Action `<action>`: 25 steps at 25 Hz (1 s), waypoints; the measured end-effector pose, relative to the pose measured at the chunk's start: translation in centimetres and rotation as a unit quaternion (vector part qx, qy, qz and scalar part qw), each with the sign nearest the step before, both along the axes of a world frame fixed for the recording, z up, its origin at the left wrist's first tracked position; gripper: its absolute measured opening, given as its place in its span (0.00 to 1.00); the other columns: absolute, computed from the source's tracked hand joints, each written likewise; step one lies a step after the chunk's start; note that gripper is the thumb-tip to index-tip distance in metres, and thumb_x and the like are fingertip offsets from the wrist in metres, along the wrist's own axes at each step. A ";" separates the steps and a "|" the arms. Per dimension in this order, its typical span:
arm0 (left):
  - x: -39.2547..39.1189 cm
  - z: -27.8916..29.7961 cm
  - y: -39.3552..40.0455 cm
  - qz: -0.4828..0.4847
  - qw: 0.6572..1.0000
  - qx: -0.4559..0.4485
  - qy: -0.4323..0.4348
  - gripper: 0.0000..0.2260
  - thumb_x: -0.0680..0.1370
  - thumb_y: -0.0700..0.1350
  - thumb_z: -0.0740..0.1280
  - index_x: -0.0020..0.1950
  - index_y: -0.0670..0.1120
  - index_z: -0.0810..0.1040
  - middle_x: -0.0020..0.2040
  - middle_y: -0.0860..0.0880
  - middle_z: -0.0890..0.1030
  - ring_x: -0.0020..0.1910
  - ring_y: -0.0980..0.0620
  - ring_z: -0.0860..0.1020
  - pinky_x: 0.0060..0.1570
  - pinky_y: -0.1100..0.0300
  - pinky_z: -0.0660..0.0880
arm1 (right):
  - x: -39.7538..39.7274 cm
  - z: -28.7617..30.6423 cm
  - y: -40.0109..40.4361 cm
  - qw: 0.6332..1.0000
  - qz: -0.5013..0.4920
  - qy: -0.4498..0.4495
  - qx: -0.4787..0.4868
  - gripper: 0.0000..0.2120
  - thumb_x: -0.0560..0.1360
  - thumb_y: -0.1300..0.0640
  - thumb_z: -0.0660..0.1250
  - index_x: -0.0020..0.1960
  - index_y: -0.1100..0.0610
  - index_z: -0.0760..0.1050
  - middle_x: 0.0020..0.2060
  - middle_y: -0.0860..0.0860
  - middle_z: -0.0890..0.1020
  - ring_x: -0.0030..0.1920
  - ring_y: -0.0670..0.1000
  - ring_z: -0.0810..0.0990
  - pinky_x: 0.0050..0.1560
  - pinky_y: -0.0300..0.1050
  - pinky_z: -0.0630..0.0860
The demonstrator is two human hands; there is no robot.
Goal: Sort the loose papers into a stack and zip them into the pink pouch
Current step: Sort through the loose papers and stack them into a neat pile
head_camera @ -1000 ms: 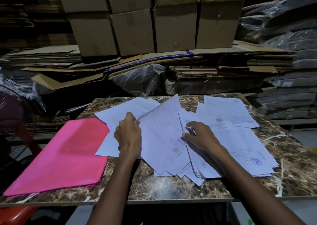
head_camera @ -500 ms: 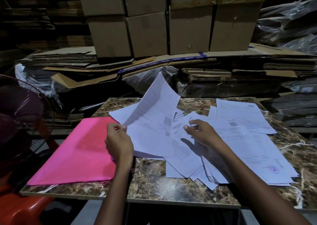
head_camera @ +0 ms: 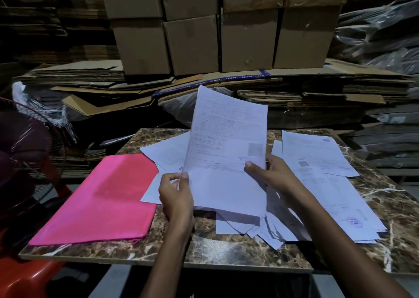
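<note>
Left hand (head_camera: pixel 175 192) pinching the lower left edge of a printed sheet (head_camera: pixel 226 152), thumb on the front, fingers curled behind. Right hand (head_camera: pixel 269 175) gripping the same sheet's right edge, thumb laid across the front. Sheet raised upright between the two hands, top corner curling away, bottom edge near the pile. Under and around it, loose papers (head_camera: pixel 324 184) fanned untidily over the middle and right of the marble-patterned table (head_camera: pixel 204 243), some overlapping, a few poking past the near side. Pink pouch (head_camera: pixel 99 197) lying flat at the left end of the table, just beside the papers, one sheet corner overlapping its right edge; zip not discernible from here. Behind, flattened cardboard (head_camera: pixel 90 79) and stacked boxes (head_camera: pixel 226 32).

Step in hand, by the look of it: gathering, barely begun, no squared stack yet. Next move likely calls for laying this sheet down as a base and aligning the others onto it, edges matched.
</note>
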State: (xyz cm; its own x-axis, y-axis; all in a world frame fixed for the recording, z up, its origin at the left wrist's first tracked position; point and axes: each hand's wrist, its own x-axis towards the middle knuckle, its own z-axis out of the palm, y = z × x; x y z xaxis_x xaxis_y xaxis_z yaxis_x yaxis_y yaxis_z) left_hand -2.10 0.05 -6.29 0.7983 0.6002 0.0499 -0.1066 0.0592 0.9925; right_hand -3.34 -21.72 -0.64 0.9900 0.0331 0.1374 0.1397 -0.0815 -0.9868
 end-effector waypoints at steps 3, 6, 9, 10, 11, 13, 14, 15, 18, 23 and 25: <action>-1.0 -0.8 -2.1 -0.042 0.999 0.003 0.000 0.07 0.80 0.49 0.70 0.43 0.53 0.75 0.48 0.44 0.83 0.52 0.44 0.83 0.51 0.41 0.81 | -1.4 0.3 -1.4 0.998 -0.044 -0.045 -0.022 0.10 0.80 0.64 0.68 0.60 0.58 0.77 0.50 0.46 0.84 0.40 0.34 0.83 0.35 0.26 0.75; -2.1 -1.5 -4.0 -0.086 0.996 0.015 0.018 0.06 0.79 0.52 0.70 0.44 0.55 0.76 0.45 0.46 0.85 0.47 0.46 0.84 0.47 0.43 0.82 | -2.7 -0.4 -3.4 0.990 -0.110 -0.068 -0.050 0.10 0.80 0.65 0.68 0.59 0.55 0.76 0.48 0.44 0.83 0.45 0.37 0.84 0.38 0.28 0.77; -3.4 -1.3 -5.9 -0.152 0.985 0.077 0.040 0.06 0.77 0.52 0.72 0.42 0.53 0.80 0.39 0.48 0.85 0.34 0.49 0.82 0.36 0.53 0.78 | -3.3 -1.6 -6.9 0.959 -0.210 -0.078 -0.175 0.20 0.76 0.54 0.74 0.66 0.51 0.73 0.56 0.46 0.83 0.54 0.49 0.83 0.49 0.47 0.81; -3.7 -1.1 -6.5 -0.171 0.978 0.109 0.041 0.07 0.76 0.52 0.73 0.40 0.52 0.81 0.37 0.49 0.85 0.30 0.52 0.80 0.34 0.57 0.74 | -3.5 -1.9 -8.1 0.944 -0.241 -0.072 -0.212 0.25 0.75 0.54 0.75 0.68 0.52 0.71 0.57 0.47 0.81 0.54 0.50 0.81 0.50 0.49 0.79; -3.9 -1.0 -7.2 -0.188 0.970 0.152 0.043 0.09 0.76 0.53 0.73 0.38 0.51 0.81 0.34 0.51 0.84 0.28 0.54 0.78 0.33 0.60 0.71 | -3.6 -2.1 -9.3 0.933 -0.266 -0.070 -0.232 0.27 0.74 0.54 0.76 0.69 0.53 0.70 0.56 0.48 0.80 0.53 0.51 0.80 0.48 0.49 0.78; -4.5 -0.7 -8.8 -0.230 0.946 0.223 0.044 0.13 0.76 0.54 0.72 0.34 0.49 0.82 0.29 0.53 0.81 0.27 0.54 0.77 0.30 0.58 0.71 | -3.9 -2.4 -11.5 0.920 -0.289 -0.069 -0.256 0.30 0.72 0.55 0.77 0.70 0.52 0.69 0.52 0.49 0.79 0.50 0.52 0.79 0.46 0.50 0.77; -4.8 -0.5 -9.7 -0.251 0.936 0.243 0.043 0.14 0.76 0.54 0.72 0.34 0.49 0.82 0.27 0.52 0.80 0.27 0.53 0.77 0.29 0.54 0.73 | -4.0 -2.5 -12.3 0.916 -0.295 -0.066 -0.264 0.31 0.72 0.55 0.77 0.71 0.52 0.69 0.51 0.50 0.79 0.49 0.53 0.78 0.45 0.50 0.76; -5.2 -0.4 -10.5 -0.264 0.927 0.262 0.044 0.15 0.76 0.54 0.71 0.33 0.48 0.82 0.27 0.52 0.80 0.27 0.52 0.78 0.30 0.53 0.75 | -4.2 -2.7 -13.1 0.912 -0.299 -0.057 -0.275 0.32 0.71 0.55 0.78 0.72 0.52 0.69 0.50 0.51 0.78 0.49 0.53 0.78 0.44 0.50 0.74; -5.5 -0.6 -12.2 -0.259 0.903 0.340 0.043 0.15 0.76 0.55 0.71 0.34 0.46 0.81 0.28 0.52 0.80 0.31 0.51 0.80 0.33 0.55 0.76 | -4.2 -3.9 -14.8 0.892 -0.310 -0.034 -0.326 0.33 0.70 0.55 0.78 0.72 0.54 0.70 0.51 0.53 0.80 0.51 0.56 0.79 0.44 0.48 0.72; -5.4 -1.7 -12.9 -0.216 0.861 0.460 0.035 0.13 0.77 0.57 0.70 0.38 0.50 0.79 0.37 0.53 0.79 0.38 0.51 0.79 0.33 0.59 0.68 | -3.2 -5.9 -15.7 0.851 -0.293 -0.013 -0.437 0.17 0.71 0.52 0.78 0.55 0.58 0.80 0.50 0.55 0.84 0.52 0.59 0.82 0.44 0.51 0.75; -5.7 -1.9 -12.8 -0.211 0.858 0.468 0.022 0.10 0.77 0.56 0.70 0.46 0.50 0.78 0.44 0.53 0.78 0.43 0.51 0.78 0.37 0.58 0.68 | -2.8 -6.5 -15.9 0.836 -0.286 -0.007 -0.468 0.14 0.72 0.50 0.77 0.40 0.57 0.75 0.38 0.54 0.80 0.43 0.59 0.79 0.38 0.51 0.74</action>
State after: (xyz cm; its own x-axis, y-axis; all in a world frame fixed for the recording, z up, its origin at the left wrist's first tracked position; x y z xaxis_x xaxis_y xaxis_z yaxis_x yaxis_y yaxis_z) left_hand -7.84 -12.74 -8.20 0.9484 -0.0295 0.3157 -0.2324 -0.7421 0.6287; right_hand -6.15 -37.61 -7.15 0.8788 -0.3468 0.3278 -0.1768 -0.8747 -0.4513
